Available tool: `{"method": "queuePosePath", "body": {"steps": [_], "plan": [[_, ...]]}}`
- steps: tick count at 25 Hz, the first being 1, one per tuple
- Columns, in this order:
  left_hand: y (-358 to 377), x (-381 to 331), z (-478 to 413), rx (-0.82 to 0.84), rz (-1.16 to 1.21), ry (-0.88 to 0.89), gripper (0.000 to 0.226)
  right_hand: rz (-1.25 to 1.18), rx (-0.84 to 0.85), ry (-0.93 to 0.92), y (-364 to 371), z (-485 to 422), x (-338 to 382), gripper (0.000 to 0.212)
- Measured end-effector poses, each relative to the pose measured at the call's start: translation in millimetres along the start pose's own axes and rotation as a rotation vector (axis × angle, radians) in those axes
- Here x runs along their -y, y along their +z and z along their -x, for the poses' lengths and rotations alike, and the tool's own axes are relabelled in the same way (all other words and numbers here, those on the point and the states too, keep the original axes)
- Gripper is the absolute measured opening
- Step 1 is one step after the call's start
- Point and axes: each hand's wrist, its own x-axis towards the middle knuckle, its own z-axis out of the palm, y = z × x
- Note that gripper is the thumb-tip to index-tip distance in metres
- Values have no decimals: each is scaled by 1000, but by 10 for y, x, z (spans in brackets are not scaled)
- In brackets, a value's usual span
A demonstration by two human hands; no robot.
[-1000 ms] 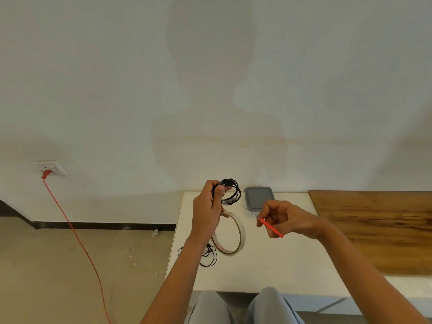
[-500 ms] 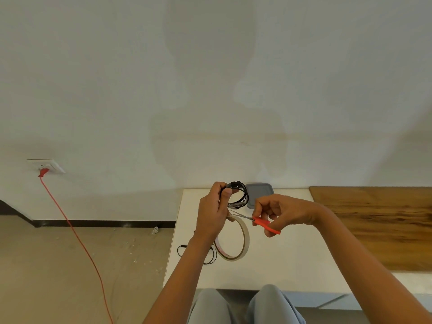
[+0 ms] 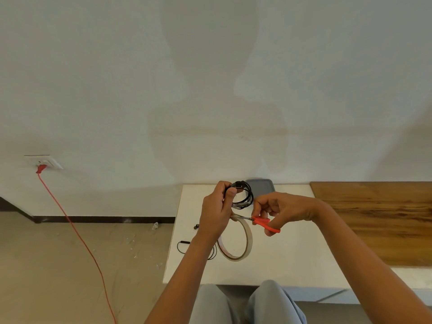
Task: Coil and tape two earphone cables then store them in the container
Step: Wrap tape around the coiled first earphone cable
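My left hand grips a coiled black earphone cable held up above the white table; a strip of tape crosses the coil's lower edge. A beige tape roll hangs just below that hand. My right hand holds small red-handled scissors, their blades at the tape between coil and roll. A second black earphone cable lies loose at the table's left edge, partly hidden by my left forearm. The grey container sits at the table's far edge behind the coil.
A wooden board covers the table's right part. A red power cord runs from a wall socket down across the floor at left. My knees are under the table's near edge.
My right hand has brought the scissors left to the tape just below the coil. My left hand with the coil and roll shifted slightly right.
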Motion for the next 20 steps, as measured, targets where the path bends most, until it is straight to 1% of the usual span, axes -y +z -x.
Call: {"method": "queuePosePath", "body": {"steps": [5,9,12,17,20], "plan": [[7,18,30,27,64,-51,30,-2,13,3,-34,-25,-22,31],[24,56,27,19,88,-86,36,-7,0,15,-40,-22,-22,23],[34,60,35,34,116,-115,31,-2,-13,14,-27,-6,-31,20],[56,158,26,17,58,-135,29,27,-16,23,3,-36,-141,17],[83,290,1,-14,21,-149,25,-68,-10,71,48,-63,-420,19]]}}
